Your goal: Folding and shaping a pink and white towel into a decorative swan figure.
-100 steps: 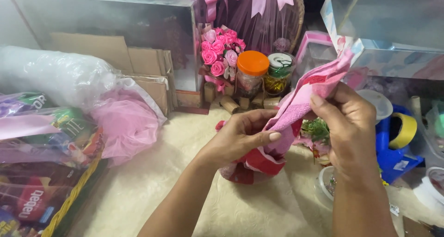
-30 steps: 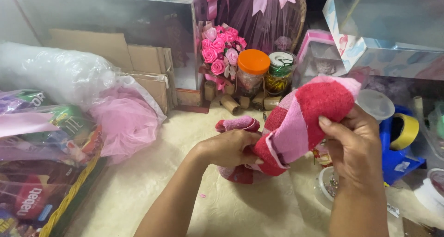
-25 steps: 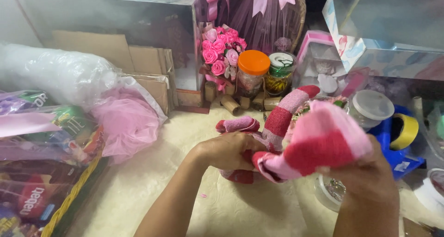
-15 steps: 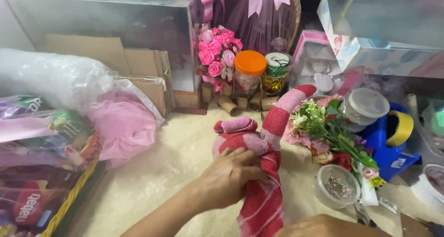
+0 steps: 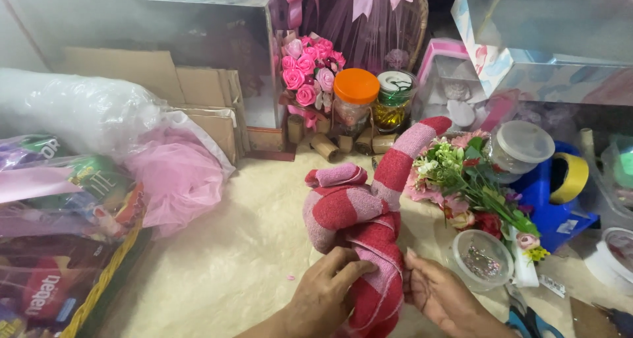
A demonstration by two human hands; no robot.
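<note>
A red-and-pink striped towel (image 5: pixel 359 229), rolled and knotted into a standing figure, sits near the middle of the cream-coloured surface (image 5: pixel 237 259). One rolled end curls out to the left at the top, and a longer rolled end rises diagonally up to the right, towards the jars.

The left hand (image 5: pixel 326 295) comes in from the bottom edge and presses against the lower part of the towel, its fingers (image 5: pixel 353 272) curled onto the cloth from the left. The right hand (image 5: pixel 442 298) meets the towel from the other side, fingers bent and touching the striped fabric near its base. Both hands grip the lower bundle between them.

Just to the right of the towel lies a bunch of artificial flowers (image 5: pixel 471 186) with green leaves, and below it a small round clear tub (image 5: pixel 482 259) holding tiny beads. Farther right stands a blue holder (image 5: pixel 544 193) with a yellow tape roll (image 5: pixel 570 176) and a lidded clear container (image 5: pixel 521 143).

Behind the towel stand a jar with an orange lid (image 5: pixel 356 100), a second jar with a green-marked lid (image 5: pixel 392 100) and a bouquet of pink roses (image 5: pixel 306 71). To the left lie a heap of pink netting (image 5: pixel 178 176), flattened cardboard (image 5: pixel 158 81) and a basket of snack packets (image 5: pixel 59 245).
</note>
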